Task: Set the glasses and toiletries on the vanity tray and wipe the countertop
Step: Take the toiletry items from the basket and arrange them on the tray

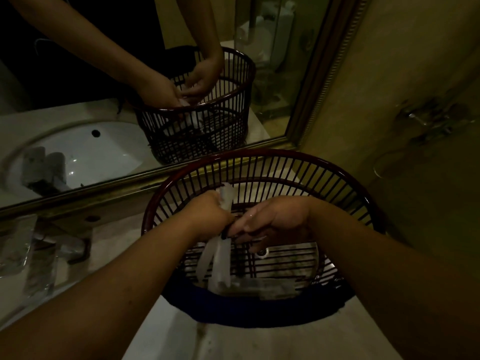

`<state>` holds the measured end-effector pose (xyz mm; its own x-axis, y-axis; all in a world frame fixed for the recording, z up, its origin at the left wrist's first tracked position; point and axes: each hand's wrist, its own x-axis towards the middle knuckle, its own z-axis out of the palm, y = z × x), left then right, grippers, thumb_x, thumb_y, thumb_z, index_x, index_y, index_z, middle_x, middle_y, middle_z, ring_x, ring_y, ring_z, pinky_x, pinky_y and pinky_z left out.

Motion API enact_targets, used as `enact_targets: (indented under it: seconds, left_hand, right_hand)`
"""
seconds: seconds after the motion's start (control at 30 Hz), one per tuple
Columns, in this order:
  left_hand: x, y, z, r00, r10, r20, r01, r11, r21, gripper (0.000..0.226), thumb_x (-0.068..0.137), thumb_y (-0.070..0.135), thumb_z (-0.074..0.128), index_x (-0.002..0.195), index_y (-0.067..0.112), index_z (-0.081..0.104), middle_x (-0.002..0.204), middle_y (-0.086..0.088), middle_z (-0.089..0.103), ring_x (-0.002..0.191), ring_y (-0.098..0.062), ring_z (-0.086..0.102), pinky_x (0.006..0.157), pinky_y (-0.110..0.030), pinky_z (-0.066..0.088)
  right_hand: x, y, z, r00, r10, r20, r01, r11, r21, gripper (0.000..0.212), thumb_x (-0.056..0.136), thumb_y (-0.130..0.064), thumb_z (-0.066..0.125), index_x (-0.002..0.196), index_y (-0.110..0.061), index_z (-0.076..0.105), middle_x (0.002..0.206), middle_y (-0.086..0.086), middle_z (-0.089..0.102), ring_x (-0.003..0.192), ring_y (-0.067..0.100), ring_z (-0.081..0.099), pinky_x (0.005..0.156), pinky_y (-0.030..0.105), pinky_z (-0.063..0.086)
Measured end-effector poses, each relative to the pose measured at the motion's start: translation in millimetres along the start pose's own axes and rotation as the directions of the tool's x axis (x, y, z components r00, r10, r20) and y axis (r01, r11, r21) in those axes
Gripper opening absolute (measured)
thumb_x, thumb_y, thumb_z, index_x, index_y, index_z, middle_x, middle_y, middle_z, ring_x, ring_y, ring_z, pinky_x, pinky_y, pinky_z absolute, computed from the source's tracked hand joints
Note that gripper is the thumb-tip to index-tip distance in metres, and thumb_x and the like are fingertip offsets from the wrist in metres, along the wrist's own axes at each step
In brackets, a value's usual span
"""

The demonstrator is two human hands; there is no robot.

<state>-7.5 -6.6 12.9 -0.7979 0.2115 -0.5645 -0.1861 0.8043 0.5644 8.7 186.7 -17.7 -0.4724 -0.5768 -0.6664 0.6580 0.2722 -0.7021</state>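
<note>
**Dark slatted basket, both hands inside**

Dark red-brown basket (262,162) stands on the pale countertop (259,341), just before the gilt-framed mirror (306,100). Left hand (207,214) is fisted around pale, translucent packets (219,261) that hang down into the basket. Right hand (275,222) is curled beside it, fingertips touching the same bundle; what it grips, cannot tell. Clear wrapped items (39,271) lie at left on the counter.

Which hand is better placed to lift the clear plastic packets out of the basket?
The left hand, probably: it is closed around the translucent plastic-wrapped packets inside the dark red slatted plastic basket. The right hand only touches them beside it.
</note>
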Motion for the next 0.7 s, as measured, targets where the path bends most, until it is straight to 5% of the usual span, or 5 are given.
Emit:
enact_targets:
  seconds: [0.1,0.2,0.3,0.5,0.7]
  left_hand:
    - [-2,1,6,0.999,0.032,-0.022,-0.025,0.962,0.273,0.065,0.095,0.02,0.066,0.151,0.01,0.035,0.139,-0.015,0.053,0.122,-0.028,0.056,0.094,-0.035,0.049]
    - [-3,-4,14,0.996,0.069,-0.065,-0.038,0.917,0.396,0.069,0.089,0.021,0.07,0.146,0.014,0.032,0.125,-0.012,0.058,0.098,-0.024,0.057,0.078,-0.036,0.051]
    - [-2,-5,15,0.993,0.075,-0.096,-0.031,0.92,0.391,0.079,0.086,0.02,0.072,0.149,0.014,0.025,0.12,-0.012,0.059,0.088,-0.021,0.053,0.071,-0.035,0.047]
    - [1,-4,14,0.993,0.118,-0.023,-0.094,0.881,0.463,0.075,0.086,0.016,0.072,0.15,0.017,0.032,0.13,-0.011,0.058,0.113,-0.027,0.061,0.088,-0.038,0.054]
    - [5,-3,16,0.989,0.146,-0.01,-0.12,0.853,0.508,0.063,0.092,0.013,0.066,0.148,0.02,0.037,0.131,-0.007,0.059,0.112,-0.024,0.061,0.083,-0.032,0.051]
  right_hand:
    - [14,9,5,0.978,0.163,-0.127,-0.185,0.967,-0.178,0.028,0.098,-0.013,0.054,0.111,-0.018,0.078,0.126,0.006,0.07,0.126,0.03,0.059,0.103,0.045,0.05]
    - [42,26,20,0.89,0.408,-0.205,-0.441,0.653,-0.616,0.03,0.102,-0.023,0.059,0.131,-0.017,0.067,0.137,0.007,0.061,0.126,0.027,0.056,0.098,0.038,0.049]
    - [66,47,37,0.799,0.555,-0.232,-0.541,0.493,-0.682,0.039,0.105,-0.028,0.055,0.134,-0.002,0.061,0.116,0.01,0.066,0.085,0.014,0.059,0.082,0.027,0.047]
    - [79,57,41,0.763,0.593,-0.257,-0.505,0.298,-0.81,0.043,0.103,-0.016,0.056,0.144,0.0,0.053,0.142,0.019,0.057,0.131,0.035,0.052,0.105,0.041,0.043]
    - [74,50,39,0.836,0.452,-0.311,-0.398,0.11,-0.911,0.035,0.099,-0.016,0.062,0.129,0.0,0.063,0.116,0.019,0.063,0.087,0.026,0.058,0.082,0.037,0.045]
